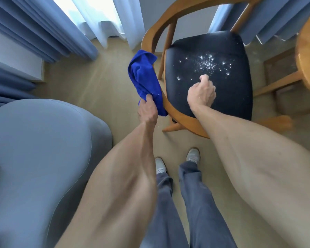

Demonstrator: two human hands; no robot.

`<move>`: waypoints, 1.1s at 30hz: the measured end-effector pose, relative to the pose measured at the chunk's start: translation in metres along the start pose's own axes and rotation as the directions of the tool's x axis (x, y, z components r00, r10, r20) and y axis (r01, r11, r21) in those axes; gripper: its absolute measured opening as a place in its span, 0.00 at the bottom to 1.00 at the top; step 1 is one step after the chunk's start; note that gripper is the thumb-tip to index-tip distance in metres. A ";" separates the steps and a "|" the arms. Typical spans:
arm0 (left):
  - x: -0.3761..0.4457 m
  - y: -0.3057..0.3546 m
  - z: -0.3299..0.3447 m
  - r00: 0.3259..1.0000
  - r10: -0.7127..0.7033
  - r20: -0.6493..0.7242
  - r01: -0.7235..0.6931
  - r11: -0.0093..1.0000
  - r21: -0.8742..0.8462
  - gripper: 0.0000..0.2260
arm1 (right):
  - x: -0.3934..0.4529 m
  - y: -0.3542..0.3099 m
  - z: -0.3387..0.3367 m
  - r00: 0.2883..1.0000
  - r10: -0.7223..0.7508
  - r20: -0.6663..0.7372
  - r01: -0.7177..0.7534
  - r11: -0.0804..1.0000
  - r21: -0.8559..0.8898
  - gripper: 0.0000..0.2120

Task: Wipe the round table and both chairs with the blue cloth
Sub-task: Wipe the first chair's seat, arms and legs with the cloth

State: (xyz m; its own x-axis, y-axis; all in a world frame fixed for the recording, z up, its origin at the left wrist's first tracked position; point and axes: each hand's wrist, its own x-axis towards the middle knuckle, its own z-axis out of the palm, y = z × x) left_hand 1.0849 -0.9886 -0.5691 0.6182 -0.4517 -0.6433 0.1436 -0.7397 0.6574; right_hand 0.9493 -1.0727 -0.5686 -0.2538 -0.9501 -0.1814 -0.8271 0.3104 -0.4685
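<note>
The blue cloth (145, 81) hangs bunched against the outer left side of the chair's curved wooden arm, pinched at its lower end by the left hand (148, 110), whose grip is closed on it. Further left, a grey upholstered seat (39, 149) fills the corner, with blue curtains (34, 27) above it. The chair (177, 111) stands ahead on a pale wood floor (100, 86); its dark seat pad (227, 93) is speckled with white specks. The right hand (201, 93) hovers over or rests on that pad, fingers curled in, holding nothing visible. At the far right edge shows the round table (308, 56). No readable writing anywhere.
</note>
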 end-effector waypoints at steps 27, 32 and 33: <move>-0.213 -0.096 0.136 0.999 0.040 0.006 -0.040 0.997 0.059 0.26 | -0.068 0.193 -0.105 0.780 0.602 0.172 -0.624 0.769 0.139 0.22; -0.205 -0.100 0.123 1.000 0.005 0.010 -0.006 0.997 0.074 0.21 | -0.107 0.160 -0.078 0.534 0.578 0.617 -0.844 0.324 0.427 0.30; -0.202 -0.101 0.119 1.000 0.002 0.026 -0.004 0.996 0.086 0.20 | -0.113 0.154 -0.072 0.538 0.527 0.658 -0.839 0.256 0.481 0.28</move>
State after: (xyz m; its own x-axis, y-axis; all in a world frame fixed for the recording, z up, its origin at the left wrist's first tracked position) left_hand 0.8533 -0.8821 -0.5517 0.5983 -0.4660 -0.6518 0.0736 -0.7780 0.6239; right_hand 0.8147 -0.9202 -0.5582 -0.2420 -0.3271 -0.9135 0.2422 0.8913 -0.3833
